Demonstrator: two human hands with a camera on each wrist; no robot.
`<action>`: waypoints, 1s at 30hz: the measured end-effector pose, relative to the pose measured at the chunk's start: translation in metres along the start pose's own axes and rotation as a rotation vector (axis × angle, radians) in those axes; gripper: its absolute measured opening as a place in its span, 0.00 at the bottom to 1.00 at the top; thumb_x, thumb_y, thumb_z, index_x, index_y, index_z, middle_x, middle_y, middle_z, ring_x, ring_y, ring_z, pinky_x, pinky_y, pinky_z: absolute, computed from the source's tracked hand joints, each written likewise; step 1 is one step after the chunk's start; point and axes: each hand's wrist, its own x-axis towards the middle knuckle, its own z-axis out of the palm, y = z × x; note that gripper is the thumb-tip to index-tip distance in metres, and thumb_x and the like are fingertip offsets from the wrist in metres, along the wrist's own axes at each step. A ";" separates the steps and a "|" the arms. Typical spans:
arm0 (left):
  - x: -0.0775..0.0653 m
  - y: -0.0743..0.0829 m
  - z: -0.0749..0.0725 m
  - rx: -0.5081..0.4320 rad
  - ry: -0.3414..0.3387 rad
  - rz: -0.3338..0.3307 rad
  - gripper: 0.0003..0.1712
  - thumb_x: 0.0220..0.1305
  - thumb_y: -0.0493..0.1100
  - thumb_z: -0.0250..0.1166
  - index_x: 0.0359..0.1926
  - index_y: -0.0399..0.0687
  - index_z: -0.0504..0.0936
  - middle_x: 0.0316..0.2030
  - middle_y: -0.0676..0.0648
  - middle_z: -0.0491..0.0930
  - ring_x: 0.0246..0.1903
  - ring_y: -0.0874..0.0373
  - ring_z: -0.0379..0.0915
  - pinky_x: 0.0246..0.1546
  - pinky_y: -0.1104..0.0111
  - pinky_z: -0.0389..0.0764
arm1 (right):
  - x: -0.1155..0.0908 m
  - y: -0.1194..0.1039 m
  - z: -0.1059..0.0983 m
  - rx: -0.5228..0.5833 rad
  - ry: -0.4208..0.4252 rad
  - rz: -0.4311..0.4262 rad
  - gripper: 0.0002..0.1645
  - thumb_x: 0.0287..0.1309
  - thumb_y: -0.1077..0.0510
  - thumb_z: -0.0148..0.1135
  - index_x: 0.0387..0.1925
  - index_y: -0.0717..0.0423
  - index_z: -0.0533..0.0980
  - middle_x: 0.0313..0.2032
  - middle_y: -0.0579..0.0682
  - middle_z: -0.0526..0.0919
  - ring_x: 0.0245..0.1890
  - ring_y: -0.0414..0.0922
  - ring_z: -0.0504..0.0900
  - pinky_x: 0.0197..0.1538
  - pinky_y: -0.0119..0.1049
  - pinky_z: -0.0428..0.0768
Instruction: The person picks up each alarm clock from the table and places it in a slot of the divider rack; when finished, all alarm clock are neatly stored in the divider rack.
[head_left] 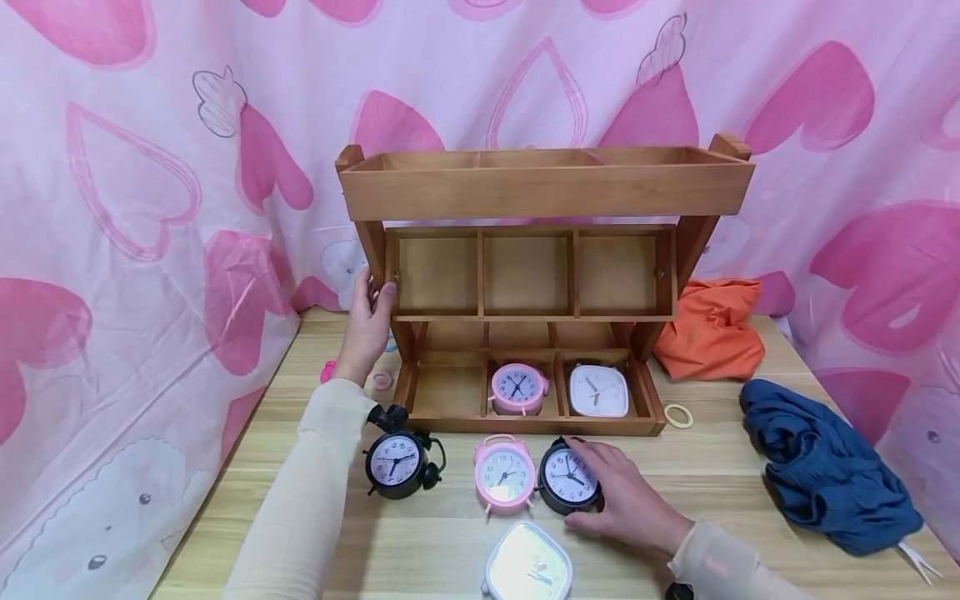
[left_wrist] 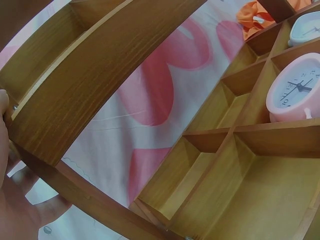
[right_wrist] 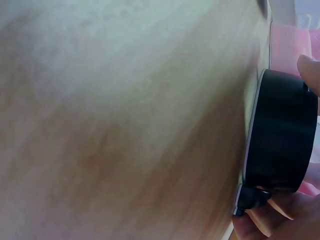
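My left hand holds the left side of a tiered wooden rack, seen close up in the left wrist view with fingers around the side piece. My right hand grips a black alarm clock on the table, its fingers at the top and its thumb near the base. The right wrist view shows the clock's black casing between thumb and fingers. Left of it stands a pink alarm clock. The rack's bottom tier holds another pink clock in the middle compartment and a white clock in the right one.
Another black alarm clock lies by my left forearm. A white square clock is at the front. On the right are an orange cloth, a dark blue cloth and a yellowish ring. A heart-patterned curtain surrounds the table.
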 end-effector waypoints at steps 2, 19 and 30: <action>0.000 0.000 0.000 -0.003 0.001 -0.002 0.34 0.77 0.48 0.48 0.77 0.49 0.46 0.75 0.40 0.53 0.75 0.48 0.50 0.75 0.58 0.55 | -0.001 0.001 0.000 -0.009 0.027 -0.013 0.63 0.36 0.37 0.80 0.74 0.48 0.61 0.66 0.52 0.71 0.65 0.53 0.68 0.65 0.57 0.70; 0.000 0.001 -0.001 0.018 -0.008 -0.001 0.35 0.77 0.50 0.48 0.77 0.52 0.45 0.76 0.41 0.53 0.75 0.48 0.50 0.75 0.56 0.55 | 0.025 -0.029 -0.055 -0.063 0.190 -0.174 0.62 0.36 0.37 0.80 0.72 0.51 0.62 0.61 0.53 0.75 0.60 0.51 0.70 0.58 0.57 0.76; -0.001 0.003 0.000 0.048 -0.002 -0.027 0.35 0.77 0.51 0.47 0.77 0.54 0.45 0.76 0.42 0.52 0.75 0.47 0.50 0.74 0.54 0.57 | 0.118 -0.077 -0.053 -0.036 0.049 -0.187 0.61 0.44 0.32 0.73 0.75 0.46 0.58 0.66 0.52 0.71 0.65 0.52 0.66 0.62 0.54 0.74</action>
